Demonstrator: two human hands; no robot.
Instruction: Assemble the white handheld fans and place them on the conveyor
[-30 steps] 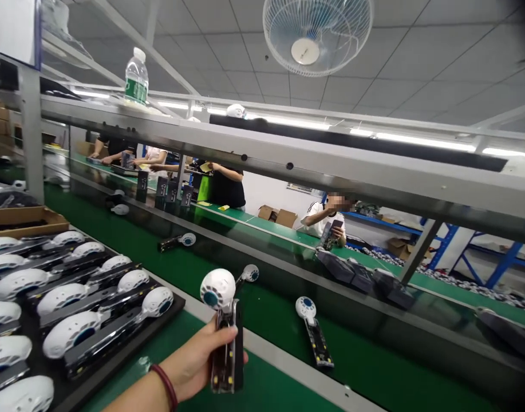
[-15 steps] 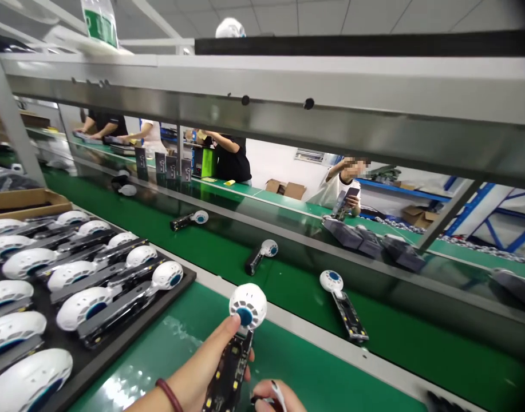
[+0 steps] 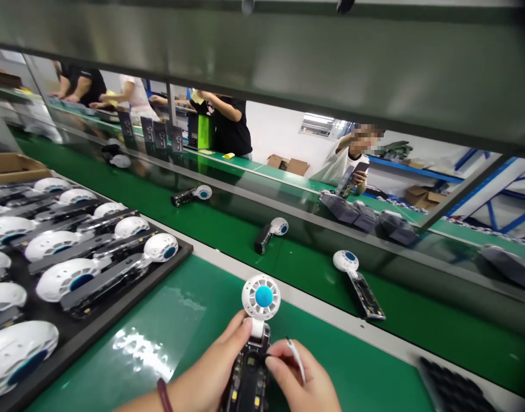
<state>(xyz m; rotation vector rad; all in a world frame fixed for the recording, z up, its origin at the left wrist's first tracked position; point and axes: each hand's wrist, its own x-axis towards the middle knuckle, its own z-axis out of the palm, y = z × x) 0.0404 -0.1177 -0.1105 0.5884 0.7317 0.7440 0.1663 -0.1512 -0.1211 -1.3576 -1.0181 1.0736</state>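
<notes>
My left hand (image 3: 213,375) grips the black open handle of a small hand-held fan (image 3: 257,332), whose white round head with a blue centre points up and away from me. My right hand (image 3: 303,380) touches the handle's upper part from the right, and its fingers pinch a thin white-and-black wire (image 3: 295,352). Both hands are low in the view, above the green mat (image 3: 168,337).
A black tray (image 3: 116,312) of several fans lies at left. More fans (image 3: 359,274) lie on the green conveyor belt (image 3: 228,229) beyond a metal strip. A metal shelf rail (image 3: 288,63) hangs overhead. People work at the far side. A dark tray corner (image 3: 451,383) is at lower right.
The view tilted down. The fan turned so its blue centre faces me, and my right hand came up to its handle with a wire between its fingers.
</notes>
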